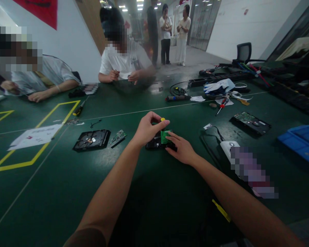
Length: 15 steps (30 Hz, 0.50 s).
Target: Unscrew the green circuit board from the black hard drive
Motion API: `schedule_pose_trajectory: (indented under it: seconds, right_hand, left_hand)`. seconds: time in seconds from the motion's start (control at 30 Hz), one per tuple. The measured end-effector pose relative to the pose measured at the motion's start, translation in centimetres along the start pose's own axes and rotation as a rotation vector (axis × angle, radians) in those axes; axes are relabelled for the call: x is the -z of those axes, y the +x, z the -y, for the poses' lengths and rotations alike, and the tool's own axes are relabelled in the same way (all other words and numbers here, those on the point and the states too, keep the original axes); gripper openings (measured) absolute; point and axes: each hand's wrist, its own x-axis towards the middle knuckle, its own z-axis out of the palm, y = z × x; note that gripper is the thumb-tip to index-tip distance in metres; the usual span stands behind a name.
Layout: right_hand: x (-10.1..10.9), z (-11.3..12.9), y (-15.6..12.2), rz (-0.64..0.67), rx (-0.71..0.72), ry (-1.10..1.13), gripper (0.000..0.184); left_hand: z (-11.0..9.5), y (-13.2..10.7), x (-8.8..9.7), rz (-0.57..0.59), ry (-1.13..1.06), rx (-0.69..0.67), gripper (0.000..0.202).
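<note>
hard drive (152, 144), green board (164, 138) facing up, long axis — seemingly crosswise

The one camera sits on your head. It looks forward and down at your hands (149, 128) (182, 149), close by in the middle, then over the green bench (54, 199) to the floor (195, 62) far behind.

Dark-green flat worktop (54, 202): near left passable. Blocking: bare left hand (149, 128) and bare right hand (182, 148) centre, black rectangular drive (84, 140) left, white elongated corded device (229, 146) right.
</note>
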Motion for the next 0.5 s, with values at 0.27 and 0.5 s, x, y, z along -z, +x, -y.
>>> schedule_pose_trajectory:
  seconds: [0.27,0.5]
  right_hand:
    - [-0.03,-0.06,-0.05,-0.007,-0.002,0.017,0.053]
    - [0.06,0.07,0.03,-0.008,0.002,0.010,0.052]
  left_hand:
    - [-0.18,0.15,0.02,0.062,-0.123,-0.046,0.031]
    - [-0.13,0.03,-0.01,0.114,-0.017,-0.070,0.027]
